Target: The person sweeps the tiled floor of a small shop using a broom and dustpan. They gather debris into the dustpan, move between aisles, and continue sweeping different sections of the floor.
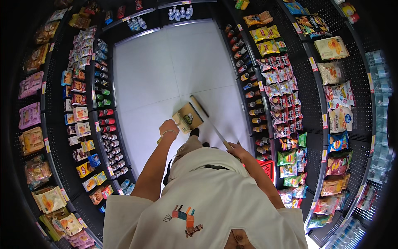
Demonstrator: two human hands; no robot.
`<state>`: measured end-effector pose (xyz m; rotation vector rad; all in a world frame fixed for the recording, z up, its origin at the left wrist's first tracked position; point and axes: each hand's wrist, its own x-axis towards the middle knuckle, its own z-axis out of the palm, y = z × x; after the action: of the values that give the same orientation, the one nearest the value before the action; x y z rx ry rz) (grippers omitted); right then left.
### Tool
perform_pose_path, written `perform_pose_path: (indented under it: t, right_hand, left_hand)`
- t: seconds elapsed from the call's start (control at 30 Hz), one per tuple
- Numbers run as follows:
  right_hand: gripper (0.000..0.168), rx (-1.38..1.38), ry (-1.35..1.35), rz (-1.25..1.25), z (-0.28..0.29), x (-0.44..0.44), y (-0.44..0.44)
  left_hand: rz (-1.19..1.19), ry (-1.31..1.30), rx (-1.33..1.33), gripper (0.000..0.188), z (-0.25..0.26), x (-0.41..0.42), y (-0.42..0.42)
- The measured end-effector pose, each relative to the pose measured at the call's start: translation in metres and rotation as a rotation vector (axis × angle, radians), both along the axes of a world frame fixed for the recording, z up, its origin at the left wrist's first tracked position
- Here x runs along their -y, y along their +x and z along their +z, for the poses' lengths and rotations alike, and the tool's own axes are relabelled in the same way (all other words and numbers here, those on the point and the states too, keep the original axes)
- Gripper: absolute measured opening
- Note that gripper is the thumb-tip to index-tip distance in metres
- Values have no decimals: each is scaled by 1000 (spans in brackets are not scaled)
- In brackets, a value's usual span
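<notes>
My left hand (168,127), a bracelet at its wrist, is closed around a tan handle (159,140). Just beyond it, a brown box-like pan (192,114), apparently a dustpan, rests on the floor by my dark shoe; whether the handle joins it cannot be told. My right hand (237,151) grips the upper end of a long broom-like tool (220,133). The pole slants up and left to a narrow tan-and-dark head (199,106), which lies close to the right edge of the brown pan. The fingertips of both hands are partly hidden.
Black shelves with snack bags (281,116), drink cans (109,120) and boxed snacks (81,113) line both sides. Water bottles (180,14) stand on the far shelf. A red basket (267,169) is beside my right forearm. Pale tiled floor (146,68) lies between the shelves.
</notes>
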<state>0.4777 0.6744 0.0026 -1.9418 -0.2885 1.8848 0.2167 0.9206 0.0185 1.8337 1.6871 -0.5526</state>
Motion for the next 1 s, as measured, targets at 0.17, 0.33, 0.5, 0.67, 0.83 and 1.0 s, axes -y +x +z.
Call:
perform_pose_path:
  t: [0.17,0.33,0.5,0.67,0.83,1.0]
  right_hand:
    - [40,-265,-90,-135,50,-18,8]
    - [48,-316,-66,-331,63,-6,12]
    - [62,-322,-16,-537,70,-15,27]
    - [53,-200,-9,-620,58,-29,53]
    - [12,-348,2,-857,29,-44,95]
    - [14,-415,-105,-958,7,-88,131]
  left_hand:
    - [25,-56,45,22,-1,7,-22]
    - [62,-51,56,23,-15,13,-52]
    - [243,-36,103,26,-22,-4,-69]
    - [290,-15,123,28,-30,-33,-60]
    - [292,-8,77,26,-32,-60,-35]
    - [336,-10,25,24,-25,-89,-4]
